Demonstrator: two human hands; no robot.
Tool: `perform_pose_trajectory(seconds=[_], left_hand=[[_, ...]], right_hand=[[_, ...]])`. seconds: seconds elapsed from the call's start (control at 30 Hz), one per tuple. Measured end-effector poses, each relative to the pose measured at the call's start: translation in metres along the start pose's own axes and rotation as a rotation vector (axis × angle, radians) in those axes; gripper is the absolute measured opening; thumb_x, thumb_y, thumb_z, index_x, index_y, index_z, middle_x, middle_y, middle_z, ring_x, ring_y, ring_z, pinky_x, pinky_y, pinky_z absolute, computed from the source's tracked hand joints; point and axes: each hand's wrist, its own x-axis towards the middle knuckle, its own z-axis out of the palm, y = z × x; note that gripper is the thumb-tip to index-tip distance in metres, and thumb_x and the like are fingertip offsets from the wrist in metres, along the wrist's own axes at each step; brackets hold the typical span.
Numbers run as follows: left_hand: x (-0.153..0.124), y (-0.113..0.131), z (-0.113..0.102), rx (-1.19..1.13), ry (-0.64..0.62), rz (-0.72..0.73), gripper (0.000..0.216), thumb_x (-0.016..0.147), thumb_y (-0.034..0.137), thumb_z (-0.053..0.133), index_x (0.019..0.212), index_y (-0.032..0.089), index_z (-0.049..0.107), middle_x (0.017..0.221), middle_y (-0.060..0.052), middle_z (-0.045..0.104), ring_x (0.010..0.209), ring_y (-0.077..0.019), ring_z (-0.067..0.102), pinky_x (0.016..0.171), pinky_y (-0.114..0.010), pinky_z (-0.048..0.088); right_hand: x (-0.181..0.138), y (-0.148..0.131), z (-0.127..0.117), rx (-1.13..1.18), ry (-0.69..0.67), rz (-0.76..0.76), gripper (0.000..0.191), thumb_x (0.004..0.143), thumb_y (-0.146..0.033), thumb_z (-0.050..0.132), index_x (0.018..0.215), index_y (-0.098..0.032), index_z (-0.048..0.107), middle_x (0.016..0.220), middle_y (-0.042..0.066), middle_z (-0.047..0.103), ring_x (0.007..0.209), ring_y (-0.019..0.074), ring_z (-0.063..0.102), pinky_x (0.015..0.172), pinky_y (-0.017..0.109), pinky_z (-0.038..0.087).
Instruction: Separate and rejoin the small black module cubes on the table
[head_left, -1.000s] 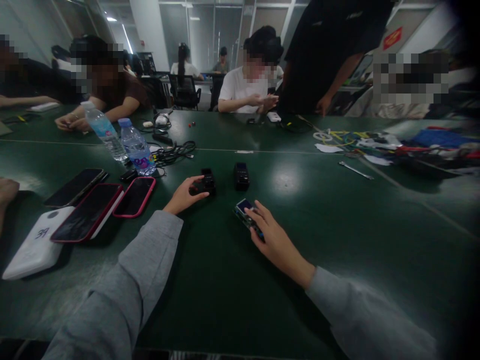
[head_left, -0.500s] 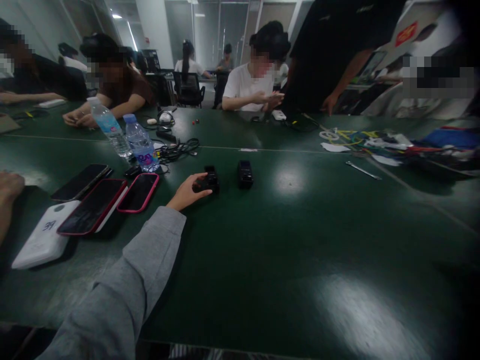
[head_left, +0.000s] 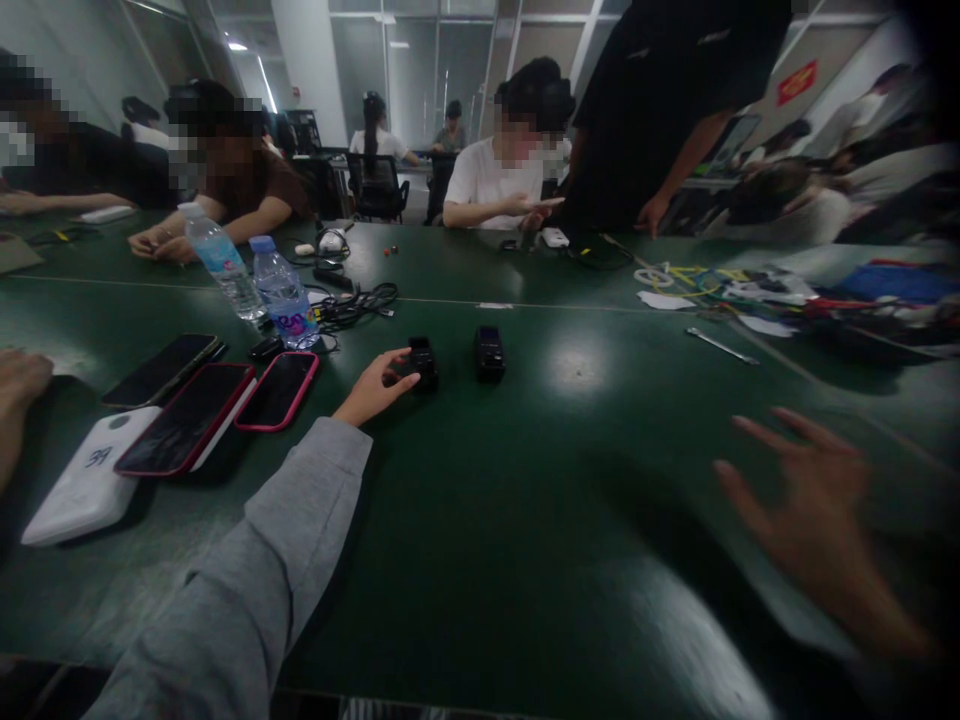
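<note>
My left hand [head_left: 373, 387], in a grey sleeve, reaches to a small black device [head_left: 423, 365] standing on the green table [head_left: 525, 520]. Thumb and forefinger are apart, with their tips at the device's left edge; whether they press on it is hard to see. A similar black device [head_left: 490, 352] with a small screen stands a little to the right, untouched. At the right, my right hand [head_left: 814, 490] hovers above the table, slightly blurred, fingers spread and holding nothing.
Left of my arm lie a pink-cased phone [head_left: 279, 392], a red-cased phone [head_left: 187, 420], a dark phone [head_left: 161, 370] and a white power bank [head_left: 91, 475]. Two water bottles [head_left: 285, 295] stand behind them near black cables [head_left: 367, 305]. A wrench [head_left: 722, 346] lies right. Another person's hand [head_left: 22, 385] rests far left.
My right hand has come into view from the right, open. The left thumb and fingers have drawn back slightly to the left edge of the black device.
</note>
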Motion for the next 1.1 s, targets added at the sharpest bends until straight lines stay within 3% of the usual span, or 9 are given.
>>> perform_pose_trajectory(seconds=[0.1,0.2,0.33,0.43,0.53,0.67,0.73,0.93,1.1], left_hand=[[0.002,-0.002,0.000,-0.101,0.030,-0.032,0.050,0.092,0.053,0.052,0.132,0.022,0.052,0.118,-0.009,0.061,0.091,-0.0183,0.063,0.083,-0.037,0.052],[0.004,-0.003,0.001,-0.185,0.084,-0.033,0.049,0.093,0.053,0.049,0.126,0.019,0.055,0.111,-0.009,0.064,0.090,-0.0171,0.063,0.084,-0.034,0.051],[0.005,-0.004,0.003,-0.216,0.109,-0.011,0.046,0.091,0.053,0.053,0.119,0.017,0.059,0.112,-0.008,0.066,0.093,-0.0176,0.063,0.084,-0.032,0.050],[0.006,-0.004,0.003,-0.218,0.108,-0.016,0.045,0.091,0.052,0.053,0.118,0.017,0.060,0.113,-0.008,0.066,0.093,-0.0171,0.063,0.084,-0.031,0.049],[0.006,-0.002,0.002,-0.209,0.125,-0.035,0.045,0.092,0.052,0.052,0.119,0.017,0.060,0.108,-0.008,0.066,0.083,-0.0151,0.062,0.079,-0.030,0.050],[0.005,0.000,0.002,-0.200,0.135,-0.031,0.044,0.093,0.051,0.051,0.119,0.018,0.059,0.107,-0.008,0.066,0.080,-0.0144,0.062,0.078,-0.030,0.049],[0.005,0.000,0.001,-0.201,0.132,-0.029,0.044,0.093,0.051,0.051,0.120,0.018,0.059,0.108,-0.008,0.066,0.081,-0.0142,0.062,0.079,-0.030,0.049],[0.005,-0.003,0.001,-0.205,0.134,-0.040,0.043,0.092,0.051,0.052,0.119,0.017,0.059,0.108,-0.008,0.066,0.080,-0.0138,0.062,0.079,-0.030,0.049],[0.006,-0.009,0.001,-0.214,0.116,-0.030,0.043,0.092,0.050,0.052,0.119,0.018,0.059,0.109,-0.008,0.066,0.081,-0.0141,0.062,0.078,-0.031,0.050]], right_hand=[[0.018,-0.104,0.046,0.194,-0.225,-0.270,0.050,0.100,-0.039,0.042,0.146,-0.023,0.036,0.149,0.017,0.034,0.137,0.0340,0.034,0.103,0.059,0.037],[0.034,-0.204,0.085,0.276,-0.439,-0.574,0.057,0.098,-0.033,0.049,0.150,-0.019,0.030,0.158,0.015,0.017,0.145,0.0304,0.019,0.113,0.054,0.028],[0.063,-0.265,0.125,0.332,-0.352,-0.576,0.056,0.097,-0.025,0.049,0.148,-0.012,0.031,0.158,0.016,0.018,0.147,0.0276,0.010,0.118,0.048,0.021],[0.078,-0.265,0.144,0.346,-0.294,-0.503,0.050,0.098,-0.022,0.044,0.145,-0.009,0.035,0.151,0.017,0.033,0.143,0.0274,0.024,0.117,0.048,0.024],[0.081,-0.254,0.149,0.388,-0.241,-0.400,0.035,0.098,-0.024,0.044,0.130,-0.010,0.048,0.130,0.017,0.053,0.125,0.0278,0.046,0.105,0.046,0.037],[0.080,-0.247,0.147,0.399,-0.141,-0.252,0.041,0.093,-0.033,0.056,0.126,-0.009,0.050,0.121,0.018,0.052,0.114,0.0309,0.048,0.095,0.044,0.044],[0.081,-0.247,0.147,0.374,-0.184,-0.258,0.052,0.090,-0.031,0.061,0.134,-0.010,0.045,0.124,0.018,0.049,0.113,0.0308,0.048,0.095,0.044,0.045],[0.081,-0.232,0.123,0.330,-0.438,-0.400,0.045,0.092,-0.020,0.055,0.136,-0.018,0.049,0.131,0.015,0.049,0.114,0.0285,0.053,0.093,0.045,0.049],[0.039,-0.162,0.077,0.464,-0.609,-0.409,0.054,0.097,-0.032,0.051,0.148,-0.030,0.035,0.142,0.009,0.044,0.122,0.0257,0.052,0.096,0.045,0.052]])
